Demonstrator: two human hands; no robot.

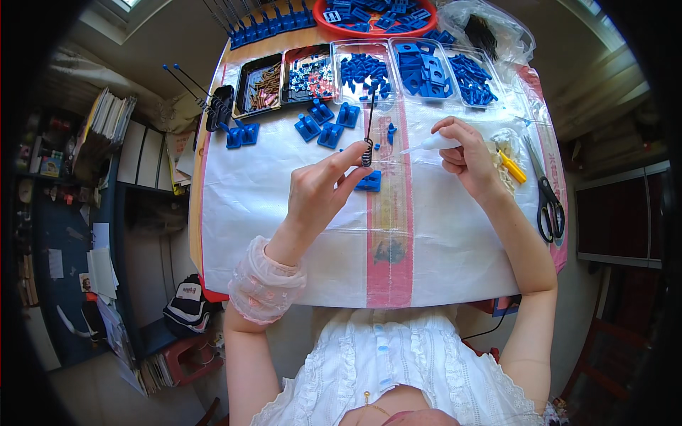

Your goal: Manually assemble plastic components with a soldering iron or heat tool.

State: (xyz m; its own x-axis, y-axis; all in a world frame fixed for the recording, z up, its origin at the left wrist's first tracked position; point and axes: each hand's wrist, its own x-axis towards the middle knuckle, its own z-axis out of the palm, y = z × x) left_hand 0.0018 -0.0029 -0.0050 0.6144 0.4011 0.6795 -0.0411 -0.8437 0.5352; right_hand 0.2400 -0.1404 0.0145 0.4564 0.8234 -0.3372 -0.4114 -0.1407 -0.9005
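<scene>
Between the thumb and fingers of my left hand point(317, 190) is a black coil spring point(367, 152) with a thin upright rod point(371, 113) that ends in a blue tip. A blue plastic base point(369, 182) lies just beyond those fingertips; whether the spring touches it I cannot tell. My right hand point(470, 157) is closed round a small white squeeze bottle point(435, 143), its thin nozzle pointing left toward the spring. Beyond the gap between my hands lies a small blue piece point(391, 133). Several more blue bases point(331, 135) are grouped past my left hand.
Along the far side stand clear tubs of blue parts point(364, 69) and black trays of screws point(264, 84) and nuts point(307, 75). A red basin point(375, 32) of blue pieces is behind them. At right lie black scissors point(547, 202) and a yellow-handled tool point(511, 167).
</scene>
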